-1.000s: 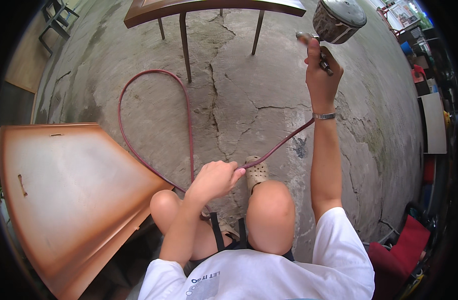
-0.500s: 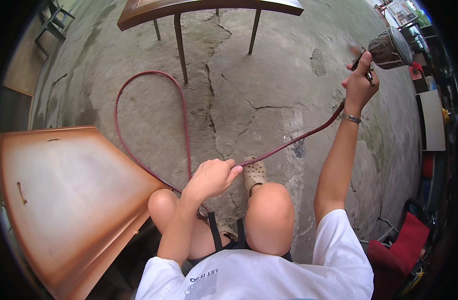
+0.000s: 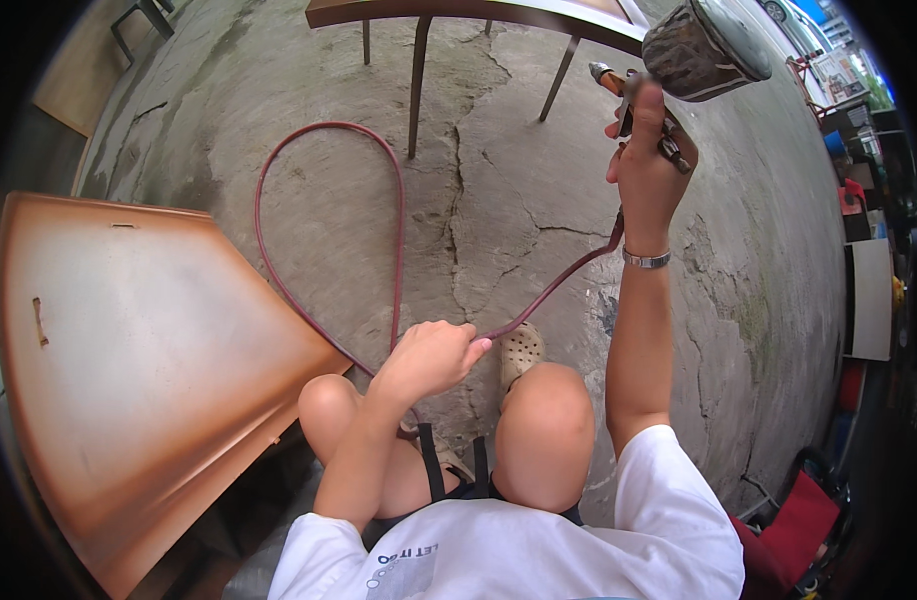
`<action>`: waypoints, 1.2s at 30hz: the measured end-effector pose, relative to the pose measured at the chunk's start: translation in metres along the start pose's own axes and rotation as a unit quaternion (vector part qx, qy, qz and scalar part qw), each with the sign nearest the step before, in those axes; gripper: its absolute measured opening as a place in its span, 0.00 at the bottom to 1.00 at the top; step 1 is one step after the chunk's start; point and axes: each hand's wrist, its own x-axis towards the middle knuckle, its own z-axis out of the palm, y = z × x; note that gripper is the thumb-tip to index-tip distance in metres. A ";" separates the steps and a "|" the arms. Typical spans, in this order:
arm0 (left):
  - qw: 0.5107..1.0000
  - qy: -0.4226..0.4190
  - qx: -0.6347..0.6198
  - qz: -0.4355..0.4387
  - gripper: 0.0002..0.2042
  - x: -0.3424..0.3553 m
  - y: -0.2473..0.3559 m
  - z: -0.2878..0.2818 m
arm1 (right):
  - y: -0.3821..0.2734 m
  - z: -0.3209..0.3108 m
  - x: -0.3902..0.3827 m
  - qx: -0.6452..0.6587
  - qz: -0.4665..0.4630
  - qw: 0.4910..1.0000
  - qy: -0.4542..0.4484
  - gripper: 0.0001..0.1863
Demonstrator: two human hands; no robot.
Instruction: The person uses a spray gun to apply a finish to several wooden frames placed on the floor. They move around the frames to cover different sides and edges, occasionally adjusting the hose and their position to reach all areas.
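My right hand (image 3: 651,165), at the upper right, is closed around the grip of a spray gun (image 3: 634,100). A paint-smeared cup (image 3: 706,52) sits on the gun, and the nozzle points to the far left. From the gun's grip a dark red hose (image 3: 569,275) runs down to my left hand (image 3: 431,358), whose fingers are wrapped round it above my knees. Past that hand the hose makes a big loop on the concrete. At my left stands a curved panel (image 3: 159,330), whitish in the middle with orange-brown edges; neither hand touches it.
A table-like piece with thin metal legs and a brown edge (image 3: 459,12) stands ahead. The concrete floor (image 3: 489,190) is cracked. A dark chair (image 3: 139,28) is at the far left. Red fabric (image 3: 794,530) and a pale board (image 3: 871,300) lie along the right side.
My right hand has swung left and farther forward with the spray gun, nearer to the table-like piece. The view has shifted slightly right. My left hand keeps its hold on the hose.
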 end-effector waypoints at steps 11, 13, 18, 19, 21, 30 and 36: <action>0.998 0.060 -0.004 -0.018 0.21 -0.031 -0.009 -0.001 | -0.013 0.079 -0.019 0.049 -0.056 0.994 -0.082 0.28; 0.997 0.075 -0.003 -0.022 0.21 -0.036 -0.012 0.001 | -0.024 0.093 -0.024 0.054 -0.070 0.991 -0.098 0.26; 0.994 0.109 -0.004 -0.032 0.21 -0.048 -0.017 0.002 | -0.041 0.125 -0.035 0.092 -0.094 0.982 -0.134 0.20; 0.993 0.115 -0.004 -0.036 0.21 -0.051 -0.017 0.001 | -0.045 0.132 -0.037 0.098 -0.089 0.981 -0.141 0.19; 0.992 0.120 -0.004 -0.045 0.21 -0.056 -0.018 -0.002 | -0.052 0.147 -0.039 0.104 -0.122 0.977 -0.142 0.18; 0.990 0.125 0.004 -0.065 0.20 -0.063 -0.020 -0.001 | -0.073 0.175 -0.051 0.100 -0.199 0.959 -0.177 0.24; 0.993 0.113 -0.001 -0.018 0.20 -0.058 -0.013 0.006 | -0.050 0.126 -0.035 0.018 -0.142 0.987 -0.077 0.24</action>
